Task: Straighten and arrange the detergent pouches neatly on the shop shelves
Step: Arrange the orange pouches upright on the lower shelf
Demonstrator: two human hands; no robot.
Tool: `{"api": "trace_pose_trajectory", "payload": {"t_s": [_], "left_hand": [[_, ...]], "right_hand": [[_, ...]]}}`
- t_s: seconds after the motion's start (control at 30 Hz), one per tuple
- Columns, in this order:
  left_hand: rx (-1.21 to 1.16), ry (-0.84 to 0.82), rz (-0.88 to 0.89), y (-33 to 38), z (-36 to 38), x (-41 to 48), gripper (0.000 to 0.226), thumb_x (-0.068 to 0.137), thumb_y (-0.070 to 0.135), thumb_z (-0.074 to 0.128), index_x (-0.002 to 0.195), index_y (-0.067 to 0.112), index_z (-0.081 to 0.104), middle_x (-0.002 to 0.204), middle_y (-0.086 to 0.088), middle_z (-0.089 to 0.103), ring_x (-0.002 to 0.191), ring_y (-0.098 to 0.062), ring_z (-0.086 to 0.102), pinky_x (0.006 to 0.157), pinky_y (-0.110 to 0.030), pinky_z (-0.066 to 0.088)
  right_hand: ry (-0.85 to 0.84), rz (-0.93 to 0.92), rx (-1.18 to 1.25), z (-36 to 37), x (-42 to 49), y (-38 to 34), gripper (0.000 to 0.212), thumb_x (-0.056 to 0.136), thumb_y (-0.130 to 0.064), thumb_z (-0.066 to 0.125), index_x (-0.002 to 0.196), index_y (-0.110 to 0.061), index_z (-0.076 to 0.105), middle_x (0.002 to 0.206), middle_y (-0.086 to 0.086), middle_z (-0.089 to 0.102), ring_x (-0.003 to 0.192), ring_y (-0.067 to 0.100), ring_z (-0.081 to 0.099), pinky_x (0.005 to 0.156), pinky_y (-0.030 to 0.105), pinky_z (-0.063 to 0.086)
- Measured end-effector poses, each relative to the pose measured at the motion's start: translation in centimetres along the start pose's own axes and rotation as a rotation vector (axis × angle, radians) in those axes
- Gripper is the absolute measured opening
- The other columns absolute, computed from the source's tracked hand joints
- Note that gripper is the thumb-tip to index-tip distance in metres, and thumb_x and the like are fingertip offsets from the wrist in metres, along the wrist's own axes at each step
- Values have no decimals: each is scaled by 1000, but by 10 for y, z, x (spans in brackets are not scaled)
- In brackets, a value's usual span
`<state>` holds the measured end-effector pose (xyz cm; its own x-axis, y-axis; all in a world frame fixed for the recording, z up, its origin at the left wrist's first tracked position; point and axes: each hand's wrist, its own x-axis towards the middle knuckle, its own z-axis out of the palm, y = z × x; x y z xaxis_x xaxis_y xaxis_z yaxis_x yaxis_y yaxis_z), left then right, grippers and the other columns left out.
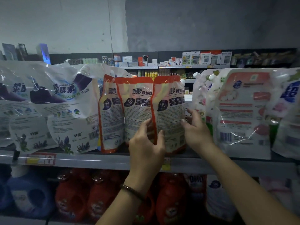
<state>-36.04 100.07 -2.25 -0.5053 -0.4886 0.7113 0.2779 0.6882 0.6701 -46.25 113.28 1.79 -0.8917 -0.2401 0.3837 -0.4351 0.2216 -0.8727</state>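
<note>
Squaring up the rightmost red pouch on the upper shelf, head view. It stands upright with a slight lean, overlapping the nearer of two other red pouches on its left. Pink pouch off to the right, white-purple pouches far left.

Left hand pinches the red pouch's lower left edge: thumb on the front, fingers tucked behind. Right hand sits at the lower right edge, fingers loosely spread, thumb tip touching the front. No firm pinch visible there.

Handling guess: liquid-filled, so fairly heavy, soft and saggy. The film is glossy and likely slippery. Best hold is low on both side seams, sliding it rather than lifting. Spout at the top right corner is no handle. Bottles on the shelf below.
</note>
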Motion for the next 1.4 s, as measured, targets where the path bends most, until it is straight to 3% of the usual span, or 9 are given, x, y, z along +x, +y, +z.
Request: {"api": "trace_pose_trajectory", "payload": {"t_s": [0.13, 0.23, 0.4, 0.8, 0.93, 1.03, 1.23, 1.3, 1.4], "left_hand": [[-11, 4, -21, 4, 1, 4, 24, 98, 38, 73, 119, 26, 73, 104, 17, 77, 95, 5, 72, 83, -30, 65], [-13, -12, -40, 5, 0, 9, 20, 97, 41, 76, 112, 29, 75, 96, 20, 75, 89, 7, 72, 78, -28, 65], [-96, -21, -99, 2, -2, 12, 14, 92, 37, 82, 104, 30, 79, 91, 20, 77, 86, 10, 72, 77, -27, 65], [-435, 30, -111, 13, -4, 9, 16, 97, 19, 78, 112, 16, 82, 99, 6, 83, 93, -14, 80, 80, -47, 66], [-513, 22, -92, 20, -7, 1, 16, 99, 19, 75, 112, 15, 82, 100, 1, 83, 95, -20, 80, 80, -52, 66], [-581, 0, -110, 22, -7, -10, 16, 99, 21, 74, 113, 14, 81, 102, -2, 83, 98, -26, 79, 80, -57, 65], [-658, -109, -156, 26, -5, -43, 15, 98, 19, 74, 110, 15, 82, 102, -9, 82, 97, -41, 77, 80, -66, 62], [-674, -142, -165, 27, 0, -56, 13, 98, 17, 73, 106, 19, 83, 102, -9, 82, 98, -37, 78, 81, -64, 62], [-681, -149, -201, 29, 7, -76, 11, 96, 12, 74, 96, 18, 83, 92, -3, 82, 87, -16, 78, 74, -44, 65]], "right_hand": [[-91, 66, 190, 0, 4, 1, 28, 111, -19, 48, 134, -31, 57, 123, -9, 68, 120, 18, 63, 109, 54, 52], [-103, 84, 255, 0, 5, 0, 30, 110, -14, 49, 139, -19, 58, 125, -3, 69, 121, 20, 63, 109, 51, 52], [-69, 43, 236, -3, -1, 1, 32, 107, -15, 57, 138, -16, 54, 120, -5, 70, 109, 10, 67, 90, 33, 59], [100, -177, 270, -26, -21, -9, 38, 96, -27, 77, 127, -25, 55, 121, -4, 70, 107, 16, 71, 80, 33, 64], [39, -187, 319, -48, -33, -13, 50, 89, -19, 83, 134, -24, 63, 120, -1, 75, 110, 18, 73, 86, 40, 64], [-48, -220, 248, -68, -44, -13, 44, 85, -15, 86, 125, -27, 72, 117, -4, 78, 112, 19, 73, 95, 45, 62], [-70, -187, 170, -101, -76, 5, 60, 62, -35, 91, 118, -25, 71, 111, -3, 78, 104, 18, 75, 89, 41, 64], [-41, -175, 163, -109, -86, 16, 62, 58, -37, 91, 115, -22, 72, 110, -2, 78, 103, 19, 76, 87, 40, 65], [-9, -141, 185, -118, -103, 34, 60, 58, -31, 92, 114, -18, 73, 110, 0, 79, 101, 20, 76, 86, 40, 66]]}}
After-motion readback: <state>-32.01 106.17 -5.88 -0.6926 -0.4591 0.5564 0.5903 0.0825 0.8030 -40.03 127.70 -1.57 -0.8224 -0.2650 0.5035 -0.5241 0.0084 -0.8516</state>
